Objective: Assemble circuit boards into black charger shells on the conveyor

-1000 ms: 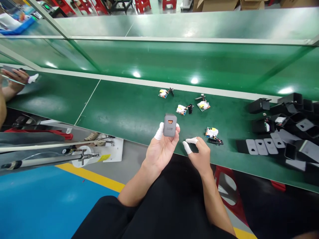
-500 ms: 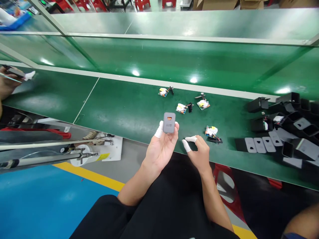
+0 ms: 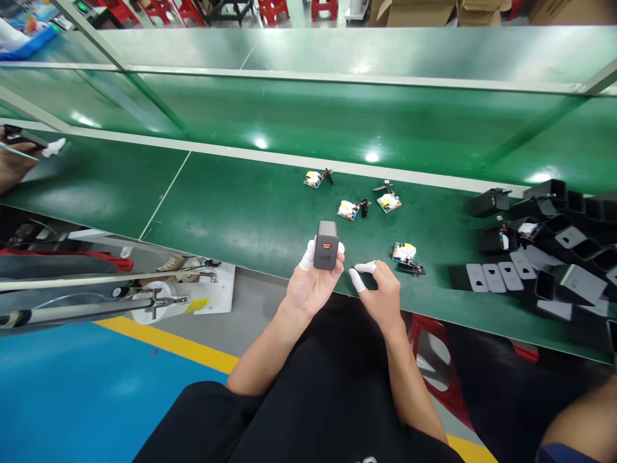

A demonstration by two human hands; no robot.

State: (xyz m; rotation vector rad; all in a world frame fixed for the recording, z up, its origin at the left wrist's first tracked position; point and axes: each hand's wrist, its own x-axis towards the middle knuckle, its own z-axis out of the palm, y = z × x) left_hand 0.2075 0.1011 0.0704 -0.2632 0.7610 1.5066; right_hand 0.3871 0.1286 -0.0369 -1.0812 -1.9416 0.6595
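A dark grey charger block [image 3: 326,247] with an orange USB port is gripped in my left hand [image 3: 308,286], its port face tilted up towards me. White finger cots cover the gripping fingertips. My right hand [image 3: 380,289] hovers by the table's front edge, to the right of the charger. Its thumb and forefinger, also in white cots, curve apart with a gap between them and nothing in it. Closest to that hand lies a circuit board [image 3: 403,253] with white filler and a black plug piece. Other such boards [image 3: 348,209] lie farther back.
Black charger housings [image 3: 491,239] and light grey end plates [image 3: 493,277] crowd the right of the green table [image 3: 231,212]. At far left a co-worker's hand [image 3: 17,164] holds a dark object. Another person's arm [image 3: 583,418] shows at lower right. A red stool [image 3: 436,360] stands below.
My left hand has tilted the charger, so its long side now shows above the port face. My right hand keeps its curved pose. The whole view has shifted slightly.
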